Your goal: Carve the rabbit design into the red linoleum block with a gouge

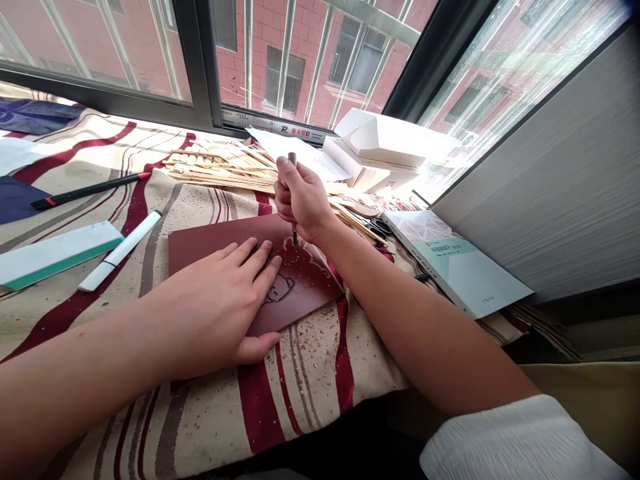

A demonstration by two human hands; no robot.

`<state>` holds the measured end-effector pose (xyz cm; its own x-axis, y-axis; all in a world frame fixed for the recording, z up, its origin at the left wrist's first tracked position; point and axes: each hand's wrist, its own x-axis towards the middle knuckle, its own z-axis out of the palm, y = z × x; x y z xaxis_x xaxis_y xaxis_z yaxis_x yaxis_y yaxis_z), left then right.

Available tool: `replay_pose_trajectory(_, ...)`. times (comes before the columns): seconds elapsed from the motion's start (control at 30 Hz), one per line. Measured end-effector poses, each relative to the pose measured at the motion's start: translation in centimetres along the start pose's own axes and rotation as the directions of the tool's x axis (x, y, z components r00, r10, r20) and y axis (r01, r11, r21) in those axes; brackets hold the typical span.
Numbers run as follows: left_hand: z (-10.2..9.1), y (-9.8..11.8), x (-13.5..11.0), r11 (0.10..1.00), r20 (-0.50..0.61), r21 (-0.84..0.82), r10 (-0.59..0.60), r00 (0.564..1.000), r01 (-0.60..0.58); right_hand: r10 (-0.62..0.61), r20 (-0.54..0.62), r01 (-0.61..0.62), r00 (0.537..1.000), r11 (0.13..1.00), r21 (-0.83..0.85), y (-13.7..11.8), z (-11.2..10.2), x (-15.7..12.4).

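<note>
A reddish-brown board (215,245), which looks like a carving block, lies on the striped cloth. My left hand (225,300) rests flat on it with the fingers spread and the thumb past the near edge. In a fist, my right hand (303,197) holds a carving tool (293,159) upright. Its tip meets the board near pale carved lines (320,257). Between the hands shows part of a dark drawn outline (280,289), the rest hidden under my left fingers. Small shavings (305,373) are scattered over the board and the cloth.
Thin wooden strips (215,170) are piled by the window, beside a white box (380,143). At right lie black scissors (380,228) and a book (455,260). On the left are a white marker (120,250), a black pen (90,192) and a white-and-green block (60,253).
</note>
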<state>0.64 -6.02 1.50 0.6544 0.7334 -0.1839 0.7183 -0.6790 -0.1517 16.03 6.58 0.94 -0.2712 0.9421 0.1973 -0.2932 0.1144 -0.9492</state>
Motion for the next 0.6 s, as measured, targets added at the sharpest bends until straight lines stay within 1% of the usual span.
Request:
replay_pose_trajectory(0.17,0.0,0.0,0.0,1.000,-0.021,0.012,0.008,1.000,-0.007,0.052,-0.010,-0.052,0.999,0.999,0.009,-0.1,0.5,0.2)
replay_pose_trajectory(0.3,0.1,0.1,0.0,1.000,-0.029,0.013,0.006,1.000,-0.005,0.096,0.079,-0.094,0.992,0.995,-0.020,-0.3,1.0,0.1)
replay_pose_trajectory(0.43,0.1,0.1,0.1,1.000,-0.046,0.009,0.002,0.999,-0.002,0.139,0.135,-0.130,0.981,0.989,-0.075,-0.2,1.4,0.2)
replay_pose_trajectory(0.53,0.2,0.1,0.0,1.000,-0.072,-0.001,-0.007,0.997,0.007,0.183,0.215,-0.163,0.959,0.981,-0.105,0.2,1.4,0.6)
replay_pose_trajectory(0.6,0.3,0.0,0.0,1.000,-0.081,-0.007,-0.014,0.997,0.013,0.234,0.239,-0.210,0.943,0.970,-0.121,0.4,1.3,1.0)
